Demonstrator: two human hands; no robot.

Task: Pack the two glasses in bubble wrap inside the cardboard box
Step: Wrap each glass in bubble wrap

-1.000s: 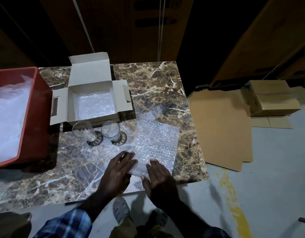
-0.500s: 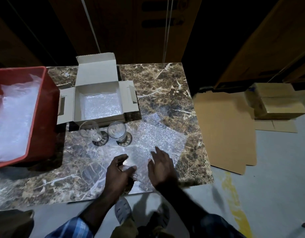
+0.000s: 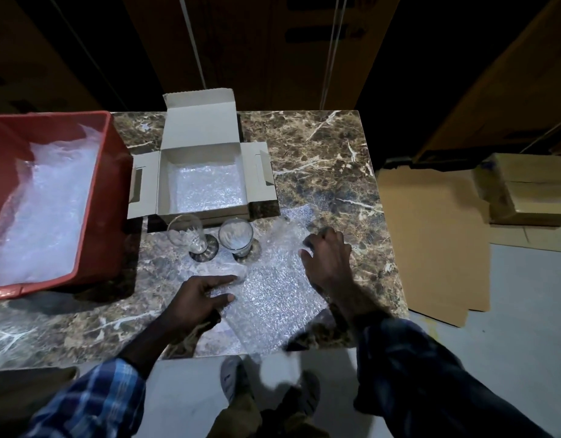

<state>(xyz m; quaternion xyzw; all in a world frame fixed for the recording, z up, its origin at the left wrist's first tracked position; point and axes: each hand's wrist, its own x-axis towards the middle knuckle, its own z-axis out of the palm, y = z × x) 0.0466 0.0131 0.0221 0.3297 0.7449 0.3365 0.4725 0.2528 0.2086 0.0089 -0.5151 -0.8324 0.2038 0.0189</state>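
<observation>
Head view, left hand (image 3: 197,298) fingers flat on bubble wrap (image 3: 273,298), right hand (image 3: 328,257) fingers curled gripping it

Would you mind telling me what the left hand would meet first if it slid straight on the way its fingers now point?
The left hand points right, across the bubble wrap sheet it rests on. It would probably meet the right forearm first, though depth is unclear.

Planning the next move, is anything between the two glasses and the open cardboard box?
Nothing visible: the left glass and right glass stand upright against the near wall of the cardboard box, whose lid is open.
</observation>
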